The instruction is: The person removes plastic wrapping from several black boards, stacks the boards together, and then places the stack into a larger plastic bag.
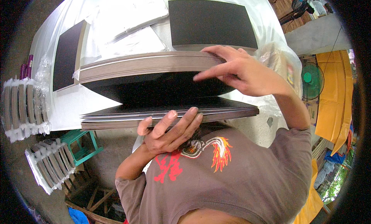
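Note:
Two stacks of thin boards with black faces and grey-brown edges stand in front of me, spread apart like an opened book. My right hand (241, 71) straddles the right end of the far stack (154, 65), with one finger over its layered edge and another stretched along the black face. The near stack (216, 117) lies close to my chest, a few pale sheets showing between its layers. Against its near edge my left hand (172, 131) is cupped, fingers curved up over the layers. The palm side of the left hand is partly hidden.
On the white-covered table (73, 108) lie a black board (212, 25) at the back, another black stack (67, 56) at left, and white wrapped bundles (131, 15). Wrapped stacks (25, 108) stand at far left, above a green stool (83, 146). A green fan (309, 77) is at right.

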The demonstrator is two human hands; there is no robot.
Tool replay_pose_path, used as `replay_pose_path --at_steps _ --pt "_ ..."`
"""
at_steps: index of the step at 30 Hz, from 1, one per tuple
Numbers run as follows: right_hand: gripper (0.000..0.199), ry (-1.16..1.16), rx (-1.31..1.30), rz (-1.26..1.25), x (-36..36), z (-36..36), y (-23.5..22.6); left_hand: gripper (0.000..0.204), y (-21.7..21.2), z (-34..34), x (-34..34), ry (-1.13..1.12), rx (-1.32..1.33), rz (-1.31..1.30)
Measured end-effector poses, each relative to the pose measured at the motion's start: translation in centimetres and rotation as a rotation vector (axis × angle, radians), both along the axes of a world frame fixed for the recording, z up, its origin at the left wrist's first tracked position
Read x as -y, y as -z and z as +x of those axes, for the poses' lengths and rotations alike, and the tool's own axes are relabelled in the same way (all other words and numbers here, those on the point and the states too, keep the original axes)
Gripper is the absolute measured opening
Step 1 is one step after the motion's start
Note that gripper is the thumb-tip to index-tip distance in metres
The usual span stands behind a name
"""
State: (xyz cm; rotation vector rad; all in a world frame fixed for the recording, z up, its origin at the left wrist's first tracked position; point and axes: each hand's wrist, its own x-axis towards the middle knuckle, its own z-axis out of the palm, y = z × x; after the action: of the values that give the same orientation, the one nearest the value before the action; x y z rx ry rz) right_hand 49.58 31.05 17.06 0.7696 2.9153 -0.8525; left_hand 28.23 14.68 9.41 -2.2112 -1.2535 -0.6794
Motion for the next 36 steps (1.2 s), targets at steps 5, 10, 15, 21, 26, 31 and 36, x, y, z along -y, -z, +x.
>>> replay_pose_path --at_steps 5,10,15,21,26,31,36 --pt "0.069 -0.005 -0.04 0.025 0.3 0.0 -0.4 0.028 0.0 0.0 0.1 0.002 0.011 -0.017" --pt "0.075 0.021 -0.048 0.013 0.0 -0.2 -0.3 0.028 0.1 -0.1 0.1 0.018 0.008 0.0" --pt "0.076 0.023 -0.036 0.019 0.2 -0.2 -0.6 0.028 -0.1 0.0 0.4 0.003 0.006 -0.033" --pt "0.074 0.033 -0.032 -0.008 0.2 -0.3 -0.9 0.028 0.0 -0.1 0.2 0.012 0.004 -0.003" --pt "0.057 0.035 -0.088 -0.131 -0.4 -0.1 -0.4 0.027 -0.2 -0.2 0.2 0.021 0.005 -0.017" --pt "0.047 0.01 -0.073 -0.16 -0.6 -0.2 -0.3 0.027 -0.2 0.2 0.1 -0.013 0.037 -0.04" --pt "0.055 0.046 -0.046 0.012 0.6 -0.4 -0.4 0.027 -0.6 0.3 -0.1 -0.026 0.021 -0.069"
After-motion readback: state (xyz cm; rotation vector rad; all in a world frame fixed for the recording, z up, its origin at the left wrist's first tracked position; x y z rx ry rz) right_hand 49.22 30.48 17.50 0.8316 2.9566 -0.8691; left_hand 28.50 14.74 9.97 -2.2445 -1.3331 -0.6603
